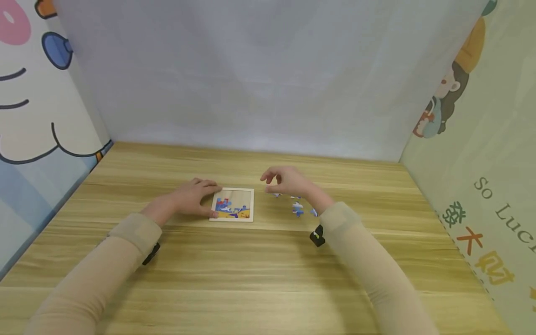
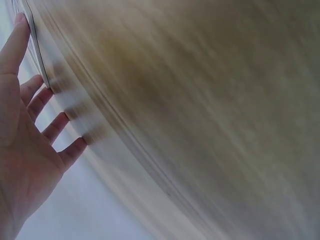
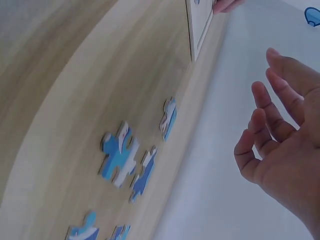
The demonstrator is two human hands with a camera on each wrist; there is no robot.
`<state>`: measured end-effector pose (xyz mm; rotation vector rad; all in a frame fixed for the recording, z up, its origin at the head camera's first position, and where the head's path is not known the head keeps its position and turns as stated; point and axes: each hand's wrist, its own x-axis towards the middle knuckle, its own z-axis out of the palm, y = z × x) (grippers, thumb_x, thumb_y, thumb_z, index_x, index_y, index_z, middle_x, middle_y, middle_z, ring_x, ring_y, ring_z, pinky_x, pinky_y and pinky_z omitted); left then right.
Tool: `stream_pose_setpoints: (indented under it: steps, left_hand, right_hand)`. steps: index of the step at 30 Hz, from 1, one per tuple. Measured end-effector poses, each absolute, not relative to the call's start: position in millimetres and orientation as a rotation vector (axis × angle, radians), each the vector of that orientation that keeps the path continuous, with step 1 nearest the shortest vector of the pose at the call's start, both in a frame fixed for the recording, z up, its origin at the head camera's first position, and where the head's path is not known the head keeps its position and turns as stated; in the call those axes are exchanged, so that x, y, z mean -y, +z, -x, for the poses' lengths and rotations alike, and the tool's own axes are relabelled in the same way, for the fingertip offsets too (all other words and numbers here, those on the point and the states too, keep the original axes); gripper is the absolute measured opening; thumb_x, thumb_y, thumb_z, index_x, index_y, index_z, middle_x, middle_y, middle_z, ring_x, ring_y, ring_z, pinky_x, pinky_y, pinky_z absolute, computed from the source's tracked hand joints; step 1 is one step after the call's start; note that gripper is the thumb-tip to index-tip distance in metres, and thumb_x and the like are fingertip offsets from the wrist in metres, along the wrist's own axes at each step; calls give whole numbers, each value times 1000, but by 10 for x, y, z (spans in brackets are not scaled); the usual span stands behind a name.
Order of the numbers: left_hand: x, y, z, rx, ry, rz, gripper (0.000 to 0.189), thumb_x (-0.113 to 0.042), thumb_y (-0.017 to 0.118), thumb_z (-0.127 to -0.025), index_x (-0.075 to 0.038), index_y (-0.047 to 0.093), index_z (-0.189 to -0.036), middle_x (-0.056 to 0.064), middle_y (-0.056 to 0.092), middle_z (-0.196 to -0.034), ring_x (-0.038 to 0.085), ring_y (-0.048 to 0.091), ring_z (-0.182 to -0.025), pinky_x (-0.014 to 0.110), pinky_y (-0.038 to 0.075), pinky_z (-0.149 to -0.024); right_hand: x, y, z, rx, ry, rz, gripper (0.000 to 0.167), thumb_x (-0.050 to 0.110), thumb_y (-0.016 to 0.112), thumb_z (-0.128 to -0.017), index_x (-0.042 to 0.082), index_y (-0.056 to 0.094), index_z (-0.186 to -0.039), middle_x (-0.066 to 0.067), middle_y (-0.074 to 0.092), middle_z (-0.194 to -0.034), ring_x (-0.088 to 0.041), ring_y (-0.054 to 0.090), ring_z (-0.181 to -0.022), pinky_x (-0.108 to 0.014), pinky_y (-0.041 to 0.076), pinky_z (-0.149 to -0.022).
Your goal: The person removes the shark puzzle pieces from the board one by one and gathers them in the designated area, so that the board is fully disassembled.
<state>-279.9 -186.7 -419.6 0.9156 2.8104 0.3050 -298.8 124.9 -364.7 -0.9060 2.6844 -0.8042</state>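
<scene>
In the head view my left hand (image 1: pixel 194 197) rests at the left side of a pale-framed puzzle tray (image 1: pixel 231 221), thumb near its lower corner and index finger at its upper one. Spread fingers of that hand (image 2: pixel 35 145) touch the tabletop and tray edge in the left wrist view. Some pieces fill the tray's lower part; bare wood shows above. My right hand (image 1: pixel 289 180) hovers right of the tray, over loose jigsaw pieces (image 1: pixel 298 209). Its fingers are loosely bent, thumb and index apart, with nothing visible between them in the right wrist view.
More blue and white jigsaw pieces (image 3: pixel 119 155) lie on the wooden table (image 1: pixel 234 279) below the right hand. A white curtain (image 1: pixel 251 83) closes off the back. Printed panels (image 1: pixel 473 195) stand at both sides. A black wrist device (image 1: pixel 318 236) sits under the right sleeve.
</scene>
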Motion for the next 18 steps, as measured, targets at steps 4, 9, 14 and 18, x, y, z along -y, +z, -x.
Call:
stream_pose_setpoints:
  steps: [4,9,14,18]
  left_hand:
    - [1876,-4216,2811,-2812,316,-896,90,-60,66,-78,-9,36,-146,17,34,-148,41,30,-133,59,28,-107]
    - [1883,-4218,2807,-2804,341,-865,91,-60,66,-78,-9,35,-146,17,33,-148,41,30,-133,59,28,-107]
    - [1877,-4205,2795,-2797,344,-844,91,-61,65,-78,-11,34,-147,18,33,-146,40,31,-131,60,29,-105]
    - [1871,-4192,2787,-2794,351,-833,90,-61,66,-78,-11,34,-147,17,33,-146,40,31,-131,60,29,-105]
  right_hand:
    - [-1089,-3707,3004,-2718,-792,922,33,20,70,-86,9,64,-117,-11,62,-115,-26,51,-92,-33,44,-79]
    - [-918,-3786,3031,-2742,-756,975,34,20,72,-84,10,65,-116,-11,63,-117,-27,55,-105,-34,46,-90]
    - [-781,-3825,3027,-2690,-777,980,36,16,74,-82,7,65,-116,-9,63,-118,-26,54,-112,-37,44,-96]
    - [-696,-3884,3021,-2648,-763,990,36,16,73,-83,8,64,-118,-8,63,-119,-25,53,-113,-38,43,-98]
